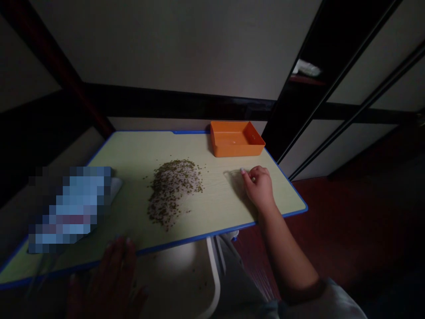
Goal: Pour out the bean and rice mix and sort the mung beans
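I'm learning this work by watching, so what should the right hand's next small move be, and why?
Probably a short move left, bringing the right hand to the near side of the loose pile. Dark and pale pieces lie mixed there on the tabletop, while the hand is well apart from them, to the right.

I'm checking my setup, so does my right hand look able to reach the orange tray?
Probably yes. Your right hand is just on the near side of the orange tray, and only bare tabletop shows between them. Its fingers are curled, though, so they may need to open.
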Available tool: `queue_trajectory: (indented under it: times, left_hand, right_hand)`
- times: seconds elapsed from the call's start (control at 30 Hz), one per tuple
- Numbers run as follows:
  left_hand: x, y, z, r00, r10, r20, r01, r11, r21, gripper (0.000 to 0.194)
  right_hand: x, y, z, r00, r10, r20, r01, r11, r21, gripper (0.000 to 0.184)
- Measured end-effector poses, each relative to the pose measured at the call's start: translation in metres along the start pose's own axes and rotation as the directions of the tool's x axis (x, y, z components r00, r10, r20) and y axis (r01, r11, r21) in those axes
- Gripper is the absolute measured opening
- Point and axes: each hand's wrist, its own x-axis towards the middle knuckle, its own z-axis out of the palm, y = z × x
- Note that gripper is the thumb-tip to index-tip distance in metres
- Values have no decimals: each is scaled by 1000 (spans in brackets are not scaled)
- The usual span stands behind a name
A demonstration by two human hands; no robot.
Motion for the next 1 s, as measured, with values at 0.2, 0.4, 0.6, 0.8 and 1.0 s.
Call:
queue_trajectory:
  times: [0.2,0.4,0.6,0.8,1.0]
  left_hand:
    - [-6,18,-13,997,50,62,-57,992,116,70]
    - [-8,26,-16,996,-7,85,4,999,37,66]
    - [-1,29,-6,998,5,61,-11,996,89,70]
    - [0,33,0,1000,25,12,-27,984,174,77]
    - [-2,31,2,998,59,5,-59,975,213,78]
  right_hand:
    - [1,-1,-1,1000,-5,-2,5,1000,24,37]
    - [3,1,0,1000,4,-10,-4,1000,-17,37]
    - [4,6,3,999,-35,0,35,999,-12,36]
    - [7,14,7,999,-29,-36,29,1000,-2,37]
    - [9,17,7,996,-10,-86,12,1000,25,38]
